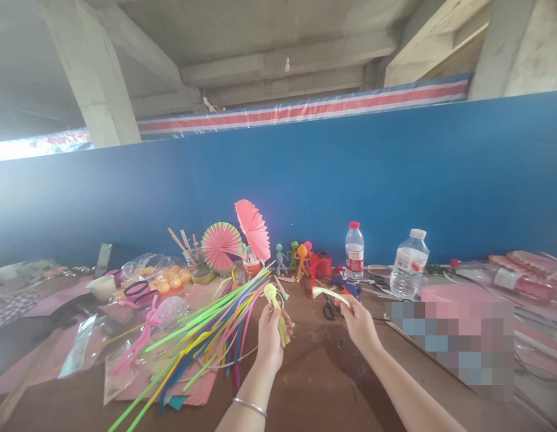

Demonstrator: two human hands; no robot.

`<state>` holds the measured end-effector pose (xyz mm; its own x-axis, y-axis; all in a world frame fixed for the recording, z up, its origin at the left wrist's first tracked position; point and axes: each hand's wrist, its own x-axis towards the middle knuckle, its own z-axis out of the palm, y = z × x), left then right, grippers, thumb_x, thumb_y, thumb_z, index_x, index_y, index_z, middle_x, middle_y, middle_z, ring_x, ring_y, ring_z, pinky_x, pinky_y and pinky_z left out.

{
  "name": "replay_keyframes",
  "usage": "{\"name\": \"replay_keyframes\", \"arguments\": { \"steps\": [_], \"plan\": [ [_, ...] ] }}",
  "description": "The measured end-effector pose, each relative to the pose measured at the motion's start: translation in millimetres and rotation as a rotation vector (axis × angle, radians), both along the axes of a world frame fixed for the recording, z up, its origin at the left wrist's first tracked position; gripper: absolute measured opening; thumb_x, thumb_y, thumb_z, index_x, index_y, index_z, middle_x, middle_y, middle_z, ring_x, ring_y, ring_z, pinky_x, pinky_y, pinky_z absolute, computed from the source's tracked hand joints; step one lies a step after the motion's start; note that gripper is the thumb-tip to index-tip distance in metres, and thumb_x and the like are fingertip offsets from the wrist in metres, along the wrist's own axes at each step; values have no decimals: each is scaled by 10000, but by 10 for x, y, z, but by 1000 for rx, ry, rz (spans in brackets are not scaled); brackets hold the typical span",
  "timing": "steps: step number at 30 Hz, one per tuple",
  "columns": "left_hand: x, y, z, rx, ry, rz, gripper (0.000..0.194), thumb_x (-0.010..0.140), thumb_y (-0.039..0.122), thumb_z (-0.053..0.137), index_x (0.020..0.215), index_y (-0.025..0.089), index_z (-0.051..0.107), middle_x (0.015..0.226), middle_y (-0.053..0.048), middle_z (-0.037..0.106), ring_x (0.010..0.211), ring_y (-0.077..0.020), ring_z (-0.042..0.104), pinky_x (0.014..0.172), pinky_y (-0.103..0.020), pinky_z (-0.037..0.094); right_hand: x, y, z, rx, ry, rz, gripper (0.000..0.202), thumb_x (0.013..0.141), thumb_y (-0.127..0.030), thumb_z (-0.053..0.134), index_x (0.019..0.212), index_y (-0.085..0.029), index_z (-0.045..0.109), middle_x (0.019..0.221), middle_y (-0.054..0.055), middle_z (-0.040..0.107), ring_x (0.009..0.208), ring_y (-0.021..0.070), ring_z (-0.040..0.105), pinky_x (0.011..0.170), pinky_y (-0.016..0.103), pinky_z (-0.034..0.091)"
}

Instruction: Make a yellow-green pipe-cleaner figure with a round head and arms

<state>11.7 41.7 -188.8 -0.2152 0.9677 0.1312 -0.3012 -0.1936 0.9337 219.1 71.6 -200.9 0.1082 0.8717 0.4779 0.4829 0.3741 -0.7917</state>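
Gripping yellow pipe-cleaner figure (278,312), two-handed

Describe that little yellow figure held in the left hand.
The yellow figure looks made of fuzzy pipe cleaners: a round ball head on top, thin strands hanging below. It stands roughly upright above the brown table, pinched in the left hand. The right hand holds a separate pale strand nearby.
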Motion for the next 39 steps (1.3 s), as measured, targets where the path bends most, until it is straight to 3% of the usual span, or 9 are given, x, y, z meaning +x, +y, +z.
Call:
{"name": "replay_keyframes", "arguments": {
  "steps": [6, 13, 16, 21, 24, 27, 30, 33, 39],
  "plan": [
    [25, -112, 152, 79, -40, -67, 413, 604, 202, 700, 940, 224, 461, 769, 51, 523, 484, -27, 438, 426, -145, 326, -139, -83, 33, -27, -169, 62, 307, 851, -360, 343, 865, -207, 609, 752, 28, 646, 680, 179, 582, 639, 239, 423],
    [204, -239, 165, 103, 44, -199, 423, 452, 87, 766, 664, 187, 413, 811, -7, 619, 525, -71, 517, 445, -181, 392, -260, -139, -23, -97, -392, -37, 282, 882, -283, 303, 839, -244, 579, 671, 10, 626, 611, 165, 566, 541, 224, 335],
    [228, -220, 150, 100, 30, -197, 371, 561, 207, 743, 713, 196, 404, 949, -68, 629, 648, -149, 618, 499, -232, 465, -321, -153, -46, -85, -469, -18, 209, 855, -236, 383, 806, -239, 586, 659, 13, 619, 616, 155, 561, 540, 218, 311],
    [118, -114, 136, 74, -44, -70, 266, 740, 327, 604, 722, 205, 368, 758, -47, 654, 755, -210, 663, 601, -290, 510, -292, -111, -74, -29, -466, -7, 166, 790, -185, 459, 688, -234, 581, 637, -10, 613, 599, 142, 559, 542, 207, 333],
    [18, -56, 127, 58, -107, 44, 288, 730, 342, 611, 722, 213, 354, 765, -31, 659, 765, -210, 672, 602, -292, 519, -146, -37, -67, 32, -377, -98, 201, 821, -200, 392, 808, -227, 591, 758, 15, 629, 690, 153, 578, 630, 222, 398],
    [-58, -28, 120, 47, -148, 123, 291, 709, 338, 633, 734, 211, 373, 817, -38, 665, 746, -206, 677, 564, -278, 524, 11, 17, -44, 112, -243, -298, 352, 841, -225, 333, 1166, -145, 440, 1088, 135, 540, 870, 197, 552, 780, 309, 411],
    [-93, -21, 115, 43, -167, 142, 275, 707, 339, 639, 749, 200, 406, 832, -53, 667, 735, -209, 678, 542, -272, 528, 80, 9, -36, 153, -164, -390, 430, 849, -284, 351, 1249, -127, 350, 1069, 152, 536, 770, 205, 563, 739, 346, 438],
    [-91, -20, 105, 34, -173, 118, 278, 697, 332, 654, 745, 196, 416, 816, -51, 672, 719, -207, 678, 510, -253, 518, 23, -40, -43, 186, -157, -297, 315, 874, -301, 325, 1104, -173, 498, 871, 83, 614, 658, 178, 581, 663, 302, 467],
    [-49, -23, 67, 31, -178, 38, 283, 709, 309, 656, 716, 196, 396, 752, -41, 674, 710, -208, 680, 464, -213, 484, -202, -119, 23, 259, -249, -57, 387, 827, -307, 441, 1196, -197, 462, 1214, 117, 508, 1119, 232, 464, 925, 379, 365]
  ]
}}
